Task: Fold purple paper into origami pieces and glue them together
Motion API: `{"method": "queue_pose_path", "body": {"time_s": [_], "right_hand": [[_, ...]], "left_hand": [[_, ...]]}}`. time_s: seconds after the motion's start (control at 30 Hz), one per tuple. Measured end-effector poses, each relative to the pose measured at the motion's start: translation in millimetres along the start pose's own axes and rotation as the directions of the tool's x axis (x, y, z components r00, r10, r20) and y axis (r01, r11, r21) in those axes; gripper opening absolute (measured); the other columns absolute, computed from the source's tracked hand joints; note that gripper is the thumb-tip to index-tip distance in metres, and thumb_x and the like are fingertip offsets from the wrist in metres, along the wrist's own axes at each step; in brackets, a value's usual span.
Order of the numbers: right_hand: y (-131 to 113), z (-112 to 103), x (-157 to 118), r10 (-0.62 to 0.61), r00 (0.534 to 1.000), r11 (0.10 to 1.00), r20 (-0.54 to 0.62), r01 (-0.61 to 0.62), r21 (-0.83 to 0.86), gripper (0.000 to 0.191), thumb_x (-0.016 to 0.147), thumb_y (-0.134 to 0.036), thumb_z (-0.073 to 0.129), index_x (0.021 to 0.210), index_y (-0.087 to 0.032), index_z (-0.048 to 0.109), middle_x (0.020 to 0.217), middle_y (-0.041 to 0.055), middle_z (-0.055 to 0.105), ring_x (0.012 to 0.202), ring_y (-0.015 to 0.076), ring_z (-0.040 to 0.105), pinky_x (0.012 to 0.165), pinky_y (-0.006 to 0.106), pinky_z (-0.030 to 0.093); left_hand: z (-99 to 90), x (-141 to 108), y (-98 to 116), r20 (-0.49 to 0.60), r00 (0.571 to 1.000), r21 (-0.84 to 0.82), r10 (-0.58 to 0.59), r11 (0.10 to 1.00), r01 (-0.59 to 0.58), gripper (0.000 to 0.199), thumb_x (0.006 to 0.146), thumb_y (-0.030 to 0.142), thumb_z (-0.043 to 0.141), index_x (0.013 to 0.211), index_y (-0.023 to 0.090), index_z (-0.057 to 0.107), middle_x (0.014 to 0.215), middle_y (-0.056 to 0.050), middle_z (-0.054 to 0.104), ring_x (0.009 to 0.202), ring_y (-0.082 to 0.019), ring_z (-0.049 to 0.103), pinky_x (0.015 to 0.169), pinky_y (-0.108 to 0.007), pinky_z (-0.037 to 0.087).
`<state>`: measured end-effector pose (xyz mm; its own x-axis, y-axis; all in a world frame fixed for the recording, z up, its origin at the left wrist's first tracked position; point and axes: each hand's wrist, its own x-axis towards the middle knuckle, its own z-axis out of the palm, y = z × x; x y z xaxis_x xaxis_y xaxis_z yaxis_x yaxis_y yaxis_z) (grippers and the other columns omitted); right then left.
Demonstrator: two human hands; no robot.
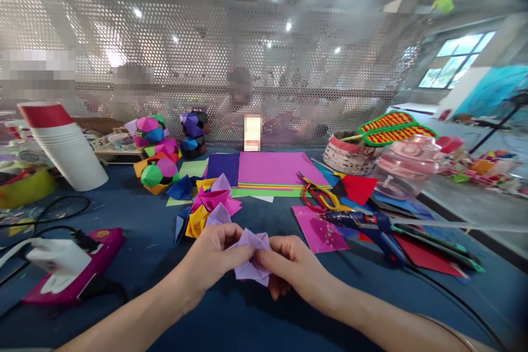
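Two bare hands are pinching the same small pale-lilac folded paper piece (252, 275) from opposite sides, out in front of the person, low over a dark blue tabletop (256, 330). The left hand (212, 256) has its thumb lying across the top and the index finger curled behind, basically closed with just the paper's thickness between. The right hand (291, 261) is closed on it too, thumb on the near face and the other fingers curled behind and below, though I can't tell exactly where those tips press. My guess is both thumbs sit near the middle so the folds don't spring open. Just beyond the left hand is a loose cluster of folded magenta, yellow, lilac and dark blue paper units (214, 199), probably parked there for easy reach. Behind it, a flat stack of coloured paper sheets (274, 168) with pinkish-purple on top lies squared up, likely so the edges stay neat. Over on the right, a dark blue glue gun (367, 223) has its nozzle over a speckled magenta paper sheet (317, 234), which I'd bet is there to catch drips. Pretty sensible, as the tabletop stays cleaner that way.
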<state>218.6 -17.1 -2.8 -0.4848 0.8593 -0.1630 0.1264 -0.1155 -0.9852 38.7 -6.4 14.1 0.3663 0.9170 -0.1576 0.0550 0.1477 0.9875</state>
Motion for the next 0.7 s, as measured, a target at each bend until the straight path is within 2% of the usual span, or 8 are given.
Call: {"method": "queue_pose_path", "body": {"time_s": [0.17, 0.27, 0.4, 0.57, 0.7], "right_hand": [[2.4, -2.1, -1.6, -0.078, 0.997, 0.996, -0.018, 0.077, -0.053, 0.040, 0.087, -0.055, 0.055, 0.075, -0.016, 0.055, 0.059, -0.0040, 0.052, 0.048, 0.0069, 0.052, 0.044, 0.016, 0.035], [2.2, -2.7, -2.6, -0.118, 0.992, 0.990, -0.039, 0.114, -0.087, 0.038, 0.089, -0.051, 0.055, 0.074, -0.016, 0.054, 0.063, -0.0032, 0.052, 0.050, 0.0072, 0.053, 0.046, 0.017, 0.037], [2.0, -1.3, -3.4, -0.155, 0.985, 0.980, -0.075, 0.144, -0.135, 0.035, 0.091, -0.048, 0.054, 0.075, -0.016, 0.054, 0.064, -0.0026, 0.053, 0.053, 0.0082, 0.053, 0.049, 0.019, 0.040], [7.9, -1.0, -3.0, -0.214, 0.970, 0.958, -0.115, 0.185, -0.219, 0.032, 0.094, -0.043, 0.050, 0.078, -0.016, 0.057, 0.064, -0.0014, 0.055, 0.055, 0.0095, 0.053, 0.051, 0.020, 0.040], [8.4, -0.7, -4.7, -0.246, 0.962, 0.918, -0.118, 0.192, -0.348, 0.035, 0.096, -0.043, 0.046, 0.074, -0.017, 0.054, 0.064, -0.0009, 0.057, 0.056, 0.0100, 0.053, 0.051, 0.021, 0.038]], "left_hand": [[0.6, -0.7, -1.7, 0.004, 0.998, -0.014, 0.070, 0.997, -0.070, 0.023, 0.073, 0.031, 0.072, 0.071, 0.014, 0.057, 0.068, 0.000, 0.062, 0.063, -0.010, 0.054, 0.058, -0.022, 0.040], [0.7, -1.4, -1.3, 0.009, 0.997, -0.032, 0.075, 0.997, -0.074, 0.025, 0.072, 0.030, 0.073, 0.070, 0.015, 0.052, 0.065, 0.002, 0.059, 0.060, -0.010, 0.052, 0.055, -0.021, 0.038], [1.1, -2.9, 1.6, 0.039, 0.995, -0.024, 0.089, 0.996, -0.088, 0.024, 0.074, 0.032, 0.072, 0.078, 0.015, 0.055, 0.069, 0.000, 0.062, 0.061, -0.011, 0.055, 0.057, -0.022, 0.040], [5.2, -6.2, 0.2, 0.052, 0.975, 0.079, 0.218, 0.972, -0.222, 0.018, 0.084, 0.030, 0.065, 0.095, 0.016, 0.061, 0.081, -0.001, 0.065, 0.073, -0.013, 0.061, 0.065, -0.022, 0.045], [7.4, -8.1, -4.3, 0.006, 0.950, 0.221, 0.312, 0.926, -0.306, 0.013, 0.091, 0.029, 0.056, 0.094, 0.019, 0.064, 0.080, 0.000, 0.066, 0.071, -0.012, 0.061, 0.064, -0.021, 0.045]]}}
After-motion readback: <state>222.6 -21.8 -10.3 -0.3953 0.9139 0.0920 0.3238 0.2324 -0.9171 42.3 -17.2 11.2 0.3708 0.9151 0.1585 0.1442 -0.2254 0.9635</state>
